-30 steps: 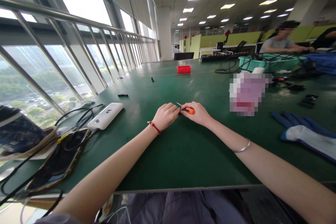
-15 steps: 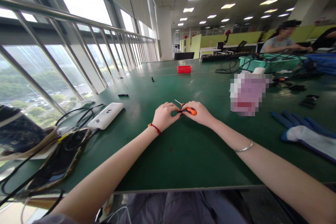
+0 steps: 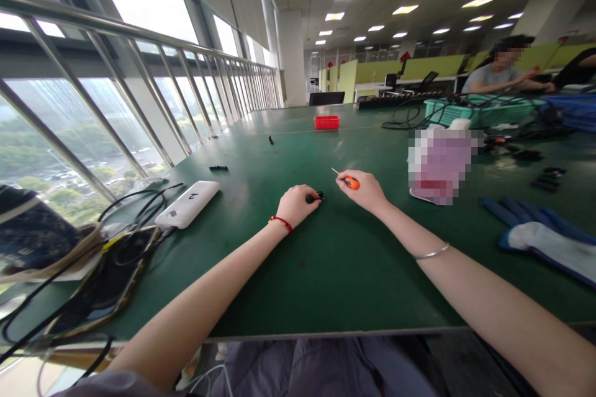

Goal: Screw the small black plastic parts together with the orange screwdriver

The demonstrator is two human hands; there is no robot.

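Pinching the black part (image 3: 320,195), left hand (image 3: 298,203) is best placed clear of the orange screwdriver (image 3: 352,183) gripped in right hand (image 3: 365,190) nearby.

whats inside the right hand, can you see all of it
The right hand holds what looks like a screwdriver: part of its orange handle and its thin shaft show. The rest of the handle is covered by the hand.
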